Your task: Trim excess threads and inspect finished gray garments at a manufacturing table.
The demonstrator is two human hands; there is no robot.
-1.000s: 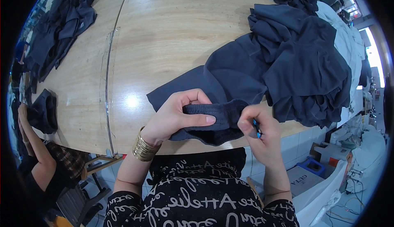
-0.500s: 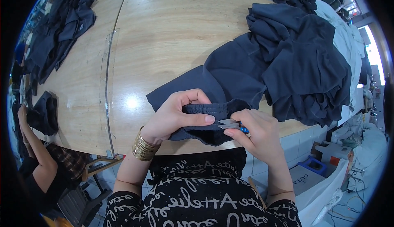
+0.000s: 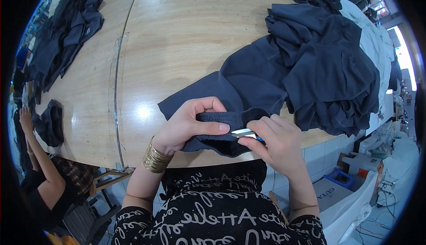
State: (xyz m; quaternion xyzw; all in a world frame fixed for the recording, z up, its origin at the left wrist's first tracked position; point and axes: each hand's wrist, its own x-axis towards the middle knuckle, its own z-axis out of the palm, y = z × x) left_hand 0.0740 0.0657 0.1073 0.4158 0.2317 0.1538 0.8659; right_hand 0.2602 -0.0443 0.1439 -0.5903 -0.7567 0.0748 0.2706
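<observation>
My left hand (image 3: pixel 191 120) pinches the gathered elastic waistband (image 3: pixel 231 117) of a dark navy garment, thumb in front and fingers behind the fabric. The band's opening gapes toward me, just above the table's front edge. In my right hand (image 3: pixel 280 144) is a pair of thread snips (image 3: pixel 244 133), its bright blades pointing left at the band beside my left thumb. A bit of blue shows on the snips; my fingers cover the rest of their handle. Whether the blade tips touch the cloth or a thread, I cannot tell.
Dark trousers-like garments (image 3: pixel 324 63) heap up on the right of the wooden table (image 3: pixel 177 32), with pale cloth (image 3: pixel 372 41) behind. Another dark pile (image 3: pixel 66 36) lies far left, near a co-worker's arm (image 3: pixel 42 165). Boxes (image 3: pixel 335 196) stand on the floor at right.
The snips' blades have come together and shifted slightly left and up with my right hand. My left hand stays almost still. At left, the co-worker's arm has moved a little.
</observation>
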